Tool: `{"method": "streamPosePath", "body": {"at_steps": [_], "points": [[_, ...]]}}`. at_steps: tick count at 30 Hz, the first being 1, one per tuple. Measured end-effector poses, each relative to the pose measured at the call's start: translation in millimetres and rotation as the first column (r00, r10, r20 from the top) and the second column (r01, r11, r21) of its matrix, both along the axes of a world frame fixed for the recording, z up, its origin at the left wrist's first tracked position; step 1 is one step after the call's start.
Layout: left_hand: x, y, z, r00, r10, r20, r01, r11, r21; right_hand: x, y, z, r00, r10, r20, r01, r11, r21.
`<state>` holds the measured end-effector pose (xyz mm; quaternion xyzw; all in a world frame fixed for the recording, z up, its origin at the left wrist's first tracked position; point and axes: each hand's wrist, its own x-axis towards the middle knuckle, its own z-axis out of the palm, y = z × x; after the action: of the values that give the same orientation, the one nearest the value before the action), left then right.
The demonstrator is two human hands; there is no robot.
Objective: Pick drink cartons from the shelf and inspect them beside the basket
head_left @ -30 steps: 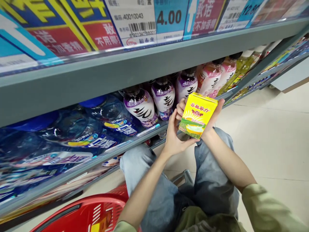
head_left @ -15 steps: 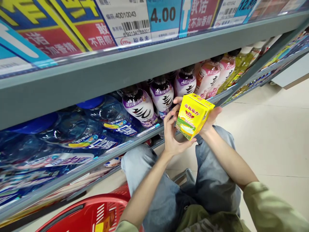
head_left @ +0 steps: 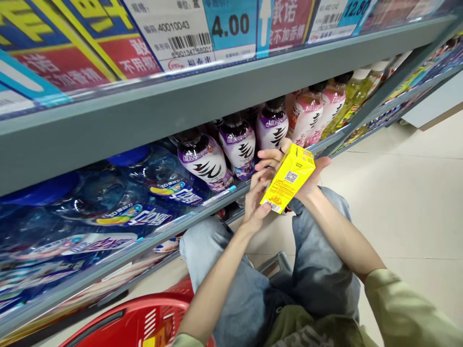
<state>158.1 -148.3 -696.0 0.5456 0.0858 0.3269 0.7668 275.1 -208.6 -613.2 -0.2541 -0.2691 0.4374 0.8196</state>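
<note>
A small yellow drink carton (head_left: 290, 179) is held tilted between both hands above my knees, with a side bearing a QR code facing me. My left hand (head_left: 256, 205) supports it from the left: the thumb presses near its lower corner, while the other fingers reach behind its left edge. Around its right side curls my right hand (head_left: 314, 180), whose fingers are mostly hidden behind the carton. Just beyond the hands, bottles with white and purple labels (head_left: 238, 144) stand on the shelf.
Large blue detergent bottles (head_left: 144, 193) fill the shelf on the left. Above runs a grey shelf edge (head_left: 202, 96) with price tags (head_left: 231, 29). Bottles with pink labels (head_left: 307, 115) stand farther right. A red basket (head_left: 126, 313) is on the floor beside my left leg.
The carton has been turned in my hands, from its picture front to the side with the QR code. My left fingers have shifted along it.
</note>
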Motion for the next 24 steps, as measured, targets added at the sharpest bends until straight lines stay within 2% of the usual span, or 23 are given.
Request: {"method": "streamPosePath", "body": {"at_steps": [3,5,9,14,19,24], "points": [[-0.4,-1.8,-2.3,0.995,-0.096,0.024,0.097,0.994,-0.050,0.6,0.0,-0.7,0.999,-0.014,-0.046,0.013,1.000,-0.017],[-0.7,-3.9,0.4,0.989,-0.148,0.017,0.149,0.978,-0.147,0.9,0.2,-3.1,0.997,-0.028,-0.067,0.025,0.998,-0.052],[-1.9,-7.4,7.6,0.984,-0.179,-0.024,0.163,0.936,-0.311,1.3,0.4,-8.1,0.994,-0.087,-0.062,0.078,0.987,-0.138],[-4.5,-6.1,9.9,0.981,-0.190,-0.042,0.157,0.900,-0.406,4.1,-0.7,-10.5,0.996,-0.039,-0.075,0.030,0.993,-0.111],[-4.3,-6.2,12.7,0.978,-0.206,-0.020,0.172,0.863,-0.475,4.0,0.8,-7.5,0.993,-0.115,0.000,0.113,0.981,-0.157],[-3.0,-9.0,14.2,0.972,-0.235,-0.009,0.202,0.855,-0.478,1.5,1.3,-6.3,0.993,-0.117,0.001,0.117,0.986,-0.119]]}}
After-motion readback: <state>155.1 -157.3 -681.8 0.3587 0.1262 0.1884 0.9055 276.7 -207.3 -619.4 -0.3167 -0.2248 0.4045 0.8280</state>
